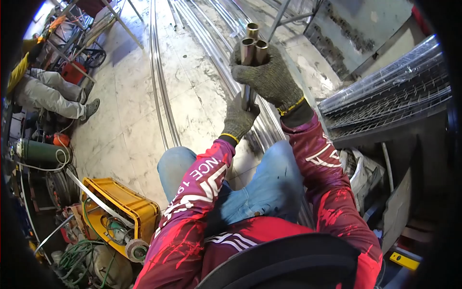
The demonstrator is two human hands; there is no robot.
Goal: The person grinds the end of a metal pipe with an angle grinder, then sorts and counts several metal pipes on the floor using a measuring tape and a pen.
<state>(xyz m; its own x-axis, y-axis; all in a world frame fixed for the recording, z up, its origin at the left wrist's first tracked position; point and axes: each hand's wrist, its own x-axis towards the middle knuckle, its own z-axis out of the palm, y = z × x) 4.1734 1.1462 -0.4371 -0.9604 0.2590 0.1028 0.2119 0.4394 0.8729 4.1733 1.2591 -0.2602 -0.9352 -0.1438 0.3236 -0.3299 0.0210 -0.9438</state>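
Three short metal tubes (247, 46) stand bundled upright in front of me, their open ends facing up. My right hand (269, 74), in a dark grey knit glove with a yellow-edged cuff, is wrapped round the upper part of the bundle. Lower down, my left hand (238, 118) in a matching glove closes round the tubes near their bottom ends. A strip of bare metal shows between the two gloves; the lowest ends are hidden by the left glove. Behind the hands, long shiny metal pipes (207, 43) run along the floor.
Two long pipes (159, 91) lie left of centre on the stained floor (120, 106). A yellow crate (120, 190) with an angle grinder (125, 236) sits at lower left. At far left, another person's legs (53, 94) stretch out. Wire mesh (390, 96) and wrapped tubing (380, 74) stand right.
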